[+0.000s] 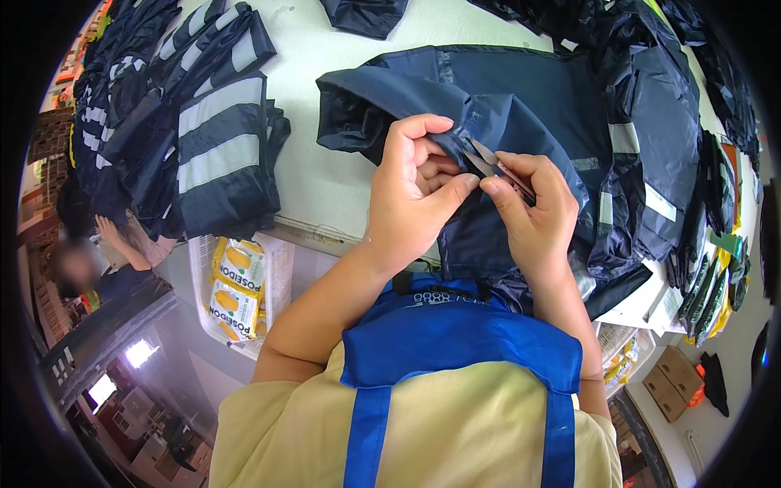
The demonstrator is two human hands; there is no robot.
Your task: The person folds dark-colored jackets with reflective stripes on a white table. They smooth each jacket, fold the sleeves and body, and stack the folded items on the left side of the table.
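Off centre toward one o'clock, a dark navy garment (537, 89) lies partly on the white table (301, 61), its nearer part raised between the hands. The left hand (411, 187), fingers curled and thumb bent toward them, grips a fold of this cloth. At its three o'clock, the right hand (537, 199) closes thumb and fingers about small metal snips (486, 153), the blades slightly parted and directed toward ten o'clock at the cloth. Folded striped garments (220, 154) lie at ten; further dark garments (655, 106) at two.
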